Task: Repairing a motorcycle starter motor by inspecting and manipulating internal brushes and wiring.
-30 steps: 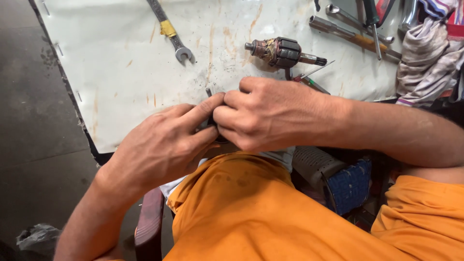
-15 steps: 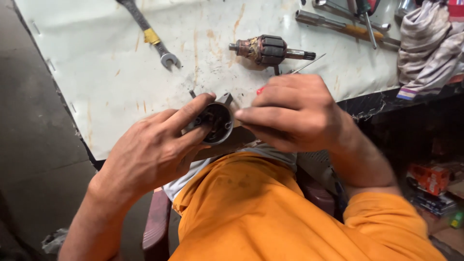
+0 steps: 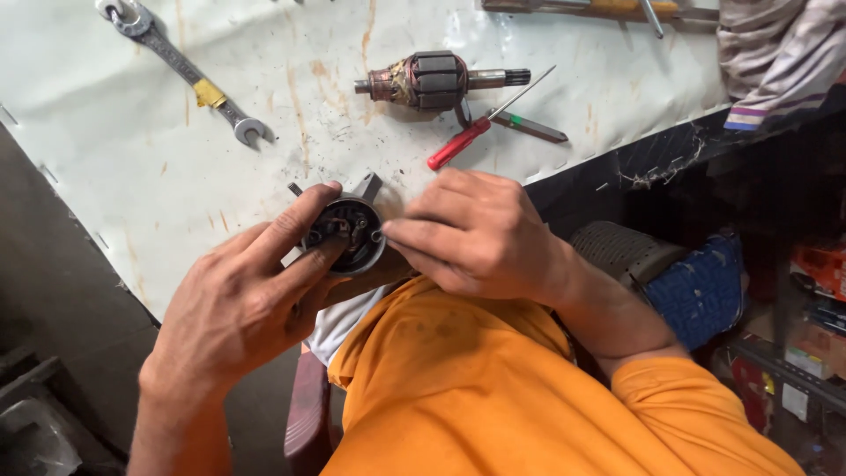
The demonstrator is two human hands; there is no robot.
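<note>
Right at the near edge of the tabletop [image 3: 132, 150], the left hand [image 3: 238, 304] cradles a small round motor housing [image 3: 345, 234], its grip closed around it with the thumb and forefinger curled over the rim; the housing's open face points up toward the camera, so its long axis runs roughly straight up from the tabletop; much of its body is hidden under the fingers, and the dark parts inside are hard to make out; the right hand [image 3: 480, 234] has its fingers drawn together, its fingertips pinching at the housing's right rim; whether they hold something tiny there I cannot tell; farther back lie a motor armature [image 3: 432, 79], its shaft pointing right along the tabletop, a red-handled screwdriver [image 3: 480, 128] slanted just beside it, and a spanner [image 3: 189, 79] toward the far left corner; a striped cloth [image 3: 780, 53] is cut off at the far right corner.
</note>
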